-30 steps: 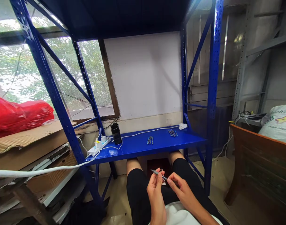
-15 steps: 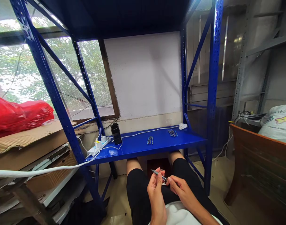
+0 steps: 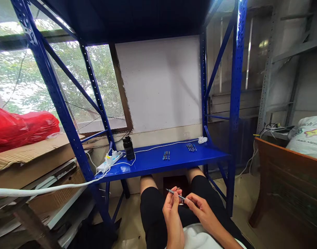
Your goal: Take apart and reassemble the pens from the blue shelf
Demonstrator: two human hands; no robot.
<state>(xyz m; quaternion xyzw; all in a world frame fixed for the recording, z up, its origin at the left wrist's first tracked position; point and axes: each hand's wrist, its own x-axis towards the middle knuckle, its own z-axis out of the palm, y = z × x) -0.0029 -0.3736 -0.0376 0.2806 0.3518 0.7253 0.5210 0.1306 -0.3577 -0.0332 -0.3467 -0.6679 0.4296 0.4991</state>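
Largest, the blue shelf (image 3: 148, 162) carries a white power strip (image 3: 103, 167) at left and an upright black bottle (image 3: 128, 148) beside it, while nearer, the left hand (image 3: 172, 211) and right hand (image 3: 202, 208) are closed in pinches, two rows of pens (image 3: 166, 155) lie on the shelf's right half, and a single grey pen (image 3: 171, 191) is gripped between both hands.

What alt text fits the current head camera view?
Two bare hands hold a slim pen in front of a blue shelf. On it are two groups of pens, a black bottle and a white power strip.
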